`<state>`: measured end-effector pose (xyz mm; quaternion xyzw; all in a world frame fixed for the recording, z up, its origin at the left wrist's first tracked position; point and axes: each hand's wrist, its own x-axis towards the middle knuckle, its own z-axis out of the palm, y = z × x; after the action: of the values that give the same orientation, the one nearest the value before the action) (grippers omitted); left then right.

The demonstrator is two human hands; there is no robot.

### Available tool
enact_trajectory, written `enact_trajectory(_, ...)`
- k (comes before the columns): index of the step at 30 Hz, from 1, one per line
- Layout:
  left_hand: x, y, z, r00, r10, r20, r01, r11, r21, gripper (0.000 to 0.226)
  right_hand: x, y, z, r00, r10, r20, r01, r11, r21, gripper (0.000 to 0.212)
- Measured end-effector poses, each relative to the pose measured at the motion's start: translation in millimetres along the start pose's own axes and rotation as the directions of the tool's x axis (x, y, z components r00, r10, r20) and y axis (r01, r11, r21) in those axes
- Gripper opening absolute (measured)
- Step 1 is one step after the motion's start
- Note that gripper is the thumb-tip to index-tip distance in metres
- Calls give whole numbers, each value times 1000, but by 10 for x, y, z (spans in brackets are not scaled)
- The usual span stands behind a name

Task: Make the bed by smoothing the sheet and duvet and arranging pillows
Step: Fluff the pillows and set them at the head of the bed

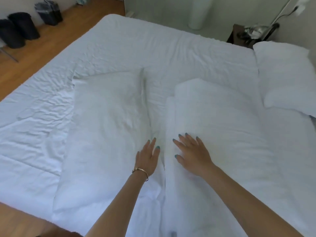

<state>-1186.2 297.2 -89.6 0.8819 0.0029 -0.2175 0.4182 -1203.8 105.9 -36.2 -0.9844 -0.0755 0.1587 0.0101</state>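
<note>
Two white pillows lie side by side on the near half of the bed, on top of the white duvet (119, 48), which covers the mattress and shows fine wrinkles across its surface. The left pillow (106, 125) lies lengthwise, its far right corner raised in a thin flap. The right pillow (213, 120) lies parallel to it; the two nearly meet along a narrow crease between them.

The left hand (148, 156) rests flat on the inner edge of the left pillow, fingers (152, 144) straight and close together, holding nothing. A thin gold bracelet (141, 171) circles the left wrist. The right hand (193, 151) lies flat on the inner edge of the right pillow, fingers spread and extended, gripping nothing. Both hands sit just beside the crease, near each other but apart.

A third pillow (283, 74) lies at the right edge of the bed. Beyond the bed, a dark nightstand (239, 35) stands near the wall. On the wooden floor (59, 36) at upper left stand three dark bins (24, 24).
</note>
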Motion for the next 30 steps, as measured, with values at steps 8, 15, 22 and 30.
enact_trajectory(8, -298, 1244, 1242, 988, -68, 141, 12, 932, 362, 75, -1222, 1372, 570, 863, 478, 166, -505, 802, 318, 58)
enact_trajectory(15, -120, 1335, 1419, 915, -363, -175, 386, 914, 125, 119, -1357, 2378, 751, 827, 497, 263, -562, 717, 412, 69)
enact_trajectory(22, 199, 1066, 1272, 892, -415, -179, 403, 909, -104, 141, -1014, 3127, 719, 772, 542, 332, -625, 553, 551, 103)
enact_trajectory(30, 858, 687, 1299, 965, -224, -136, 202, 967, -157, 147, -480, 3562, 949, 791, 557, 252, -523, 403, 751, 135)
